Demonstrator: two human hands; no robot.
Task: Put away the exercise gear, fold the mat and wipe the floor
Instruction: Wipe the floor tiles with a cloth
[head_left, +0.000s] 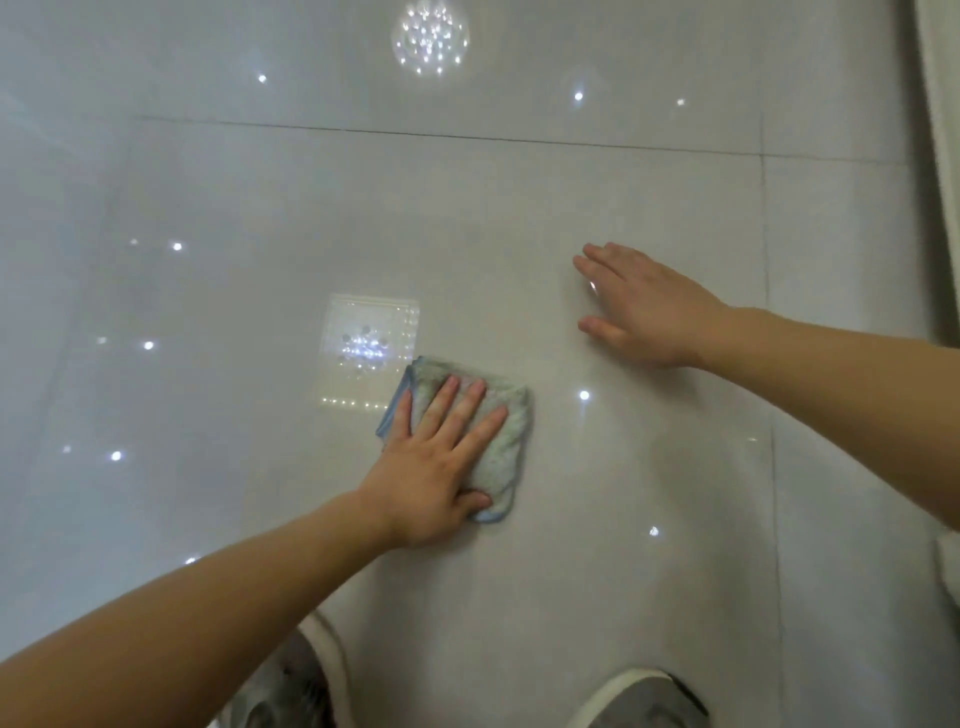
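A folded pale cloth with a blue edge (506, 447) lies flat on the glossy white tiled floor (597, 571) at the middle of the view. My left hand (436, 467) presses down on the cloth, fingers spread over its top and thumb at its lower edge. My right hand (644, 306) rests flat on the bare tile to the upper right of the cloth, fingers apart, holding nothing. No exercise gear or mat is in view.
Ceiling lights reflect off the tiles as bright spots. Grout lines run across the top and down the right. My two slippers (644, 701) show at the bottom edge. A white fabric edge (940, 130) hangs at the far right.
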